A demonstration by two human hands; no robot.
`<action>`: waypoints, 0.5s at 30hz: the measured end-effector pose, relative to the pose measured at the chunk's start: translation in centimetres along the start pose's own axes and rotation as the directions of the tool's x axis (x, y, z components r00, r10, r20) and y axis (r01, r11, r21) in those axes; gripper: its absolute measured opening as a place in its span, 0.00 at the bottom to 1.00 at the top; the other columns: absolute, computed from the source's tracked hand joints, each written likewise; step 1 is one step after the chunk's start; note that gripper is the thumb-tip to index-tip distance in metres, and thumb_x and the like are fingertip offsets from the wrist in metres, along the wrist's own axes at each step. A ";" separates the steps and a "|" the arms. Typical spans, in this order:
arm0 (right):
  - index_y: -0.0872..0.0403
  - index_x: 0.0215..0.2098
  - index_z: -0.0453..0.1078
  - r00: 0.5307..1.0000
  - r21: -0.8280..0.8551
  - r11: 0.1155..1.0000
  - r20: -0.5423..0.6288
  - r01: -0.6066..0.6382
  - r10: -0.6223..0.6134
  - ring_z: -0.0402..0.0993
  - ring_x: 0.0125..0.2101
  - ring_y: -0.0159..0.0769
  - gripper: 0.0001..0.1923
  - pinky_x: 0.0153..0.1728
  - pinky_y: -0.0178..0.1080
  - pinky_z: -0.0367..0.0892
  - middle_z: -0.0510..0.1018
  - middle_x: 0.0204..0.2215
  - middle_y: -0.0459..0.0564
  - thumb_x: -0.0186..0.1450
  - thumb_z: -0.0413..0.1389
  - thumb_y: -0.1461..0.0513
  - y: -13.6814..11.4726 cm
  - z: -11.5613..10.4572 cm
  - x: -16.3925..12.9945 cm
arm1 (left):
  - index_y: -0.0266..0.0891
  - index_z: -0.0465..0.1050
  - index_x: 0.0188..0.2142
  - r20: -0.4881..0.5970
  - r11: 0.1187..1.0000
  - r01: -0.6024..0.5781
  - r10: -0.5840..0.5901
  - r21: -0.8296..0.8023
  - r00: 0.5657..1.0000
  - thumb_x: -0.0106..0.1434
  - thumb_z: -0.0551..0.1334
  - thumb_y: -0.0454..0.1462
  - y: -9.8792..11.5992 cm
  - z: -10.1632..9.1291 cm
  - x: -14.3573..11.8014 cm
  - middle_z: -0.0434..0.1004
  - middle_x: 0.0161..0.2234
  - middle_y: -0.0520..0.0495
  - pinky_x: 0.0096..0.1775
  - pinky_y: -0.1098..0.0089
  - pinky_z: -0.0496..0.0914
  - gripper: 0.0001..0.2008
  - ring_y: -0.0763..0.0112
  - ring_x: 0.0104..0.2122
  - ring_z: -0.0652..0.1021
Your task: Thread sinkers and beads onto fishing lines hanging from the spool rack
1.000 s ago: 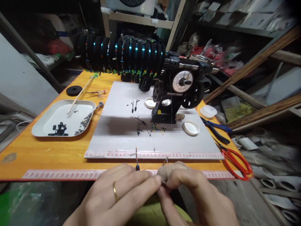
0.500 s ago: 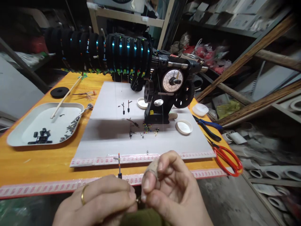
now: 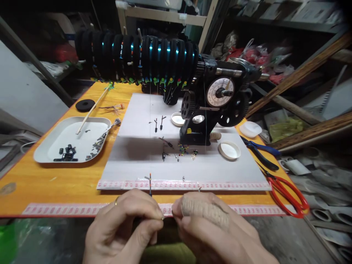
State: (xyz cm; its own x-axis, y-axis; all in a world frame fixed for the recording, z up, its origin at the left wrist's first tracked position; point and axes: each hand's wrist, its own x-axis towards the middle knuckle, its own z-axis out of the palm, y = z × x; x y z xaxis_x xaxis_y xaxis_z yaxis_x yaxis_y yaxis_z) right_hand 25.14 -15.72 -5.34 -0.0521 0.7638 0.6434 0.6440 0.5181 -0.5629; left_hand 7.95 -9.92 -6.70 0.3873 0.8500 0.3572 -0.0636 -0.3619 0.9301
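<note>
My left hand, with a ring on one finger, is closed at the table's near edge. It pinches a thin float with an orange tip, which stands up above its fingers. My right hand has a cloth wrap around one finger. Its fingertips meet those of my left hand, pinched on something tiny that I cannot make out. A small wire tip shows just above the right hand.
A black winding machine with a dial stands on a grey mat, behind it a row of black spools. On the left are a white tray of small parts and a wooden stick. Red scissors, blue pliers and white caps lie on the right.
My right hand has rolled knuckles-up, hiding the raised fingers and showing the cloth wrap on top. Both hands stay pinched together at the table edge. The view has shifted slightly.
</note>
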 end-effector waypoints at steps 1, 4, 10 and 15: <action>0.48 0.46 0.66 1.000 0.010 1.000 0.023 -0.018 0.018 0.79 0.32 0.39 0.15 0.33 0.39 0.78 0.80 0.32 0.48 0.66 0.57 0.72 0.2 -0.1 0.0 | 0.44 0.75 0.35 0.001 1.000 -0.002 0.002 0.007 1.000 0.62 0.62 0.25 0.0 0.1 0.0 0.74 0.27 0.55 0.23 0.78 0.70 0.11 0.78 0.21 0.74; 0.48 0.38 0.62 0.991 -0.014 0.997 0.107 -0.081 0.082 0.76 0.29 0.35 0.15 0.31 0.36 0.75 0.78 0.30 0.46 0.63 0.56 0.74 0.6 -0.5 0.1 | 0.44 0.74 0.35 -0.010 0.994 -0.042 0.043 0.099 0.999 0.62 0.62 0.24 0.1 0.0 0.2 0.75 0.28 0.55 0.27 0.78 0.71 0.12 0.77 0.25 0.76; 0.48 0.36 0.59 0.990 -0.070 0.994 0.108 -0.080 0.087 0.75 0.30 0.34 0.15 0.31 0.35 0.74 0.77 0.29 0.46 0.63 0.53 0.75 1.4 -0.3 -0.5 | 0.40 0.72 0.39 0.178 0.861 -0.305 0.252 0.408 0.951 0.60 0.61 0.21 0.0 -1.7 1.4 0.79 0.32 0.52 0.39 0.78 0.72 0.13 0.76 0.34 0.79; 0.52 0.35 0.65 0.982 -0.215 0.965 0.142 0.150 -0.121 0.79 0.32 0.38 0.10 0.33 0.38 0.76 0.80 0.30 0.52 0.68 0.50 0.73 2.1 -0.1 0.3 | 0.40 0.70 0.41 0.264 0.757 -0.333 0.217 0.562 0.940 0.63 0.59 0.22 0.9 -2.4 2.3 0.77 0.34 0.52 0.41 0.80 0.71 0.13 0.78 0.35 0.78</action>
State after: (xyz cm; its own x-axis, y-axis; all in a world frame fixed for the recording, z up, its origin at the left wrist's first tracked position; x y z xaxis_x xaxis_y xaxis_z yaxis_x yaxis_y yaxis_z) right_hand 26.54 -14.41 -6.29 -0.2374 0.7422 0.6267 0.7779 0.5316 -0.3349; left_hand 6.60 -7.40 -4.88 0.5930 0.6190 0.5149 0.3402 -0.7722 0.5366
